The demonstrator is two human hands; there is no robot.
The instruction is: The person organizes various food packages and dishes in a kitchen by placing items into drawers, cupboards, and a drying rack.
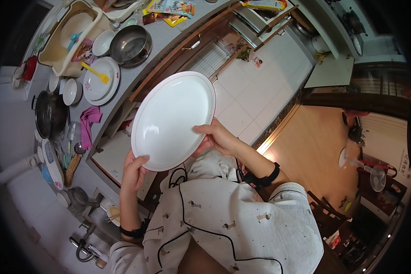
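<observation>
Both hands hold a large oval white plate [173, 120] with a thin reddish rim, tilted in front of my body. My left hand [136, 169] grips its lower left edge, thumb on the upper face. At the lower right edge, my right hand [215, 136] has its thumb over the plate and its fingers under it. On the counter to the left, a yellow silicone brush [97, 73] lies on stacked white plates [106, 97]. Beside them are a steel pan [131, 45], a white bowl [72, 91] and a pink cloth [89, 123].
The grey counter [123, 82] also bears a beige basin [59, 51], a dark wok [50, 115], a brush [73, 167] and food packets [178, 8]. Beyond the plate, drawers [248, 29] with wire racks stand pulled out over the tiled floor [260, 85]. A lower cabinet door [114, 159] stands open at left.
</observation>
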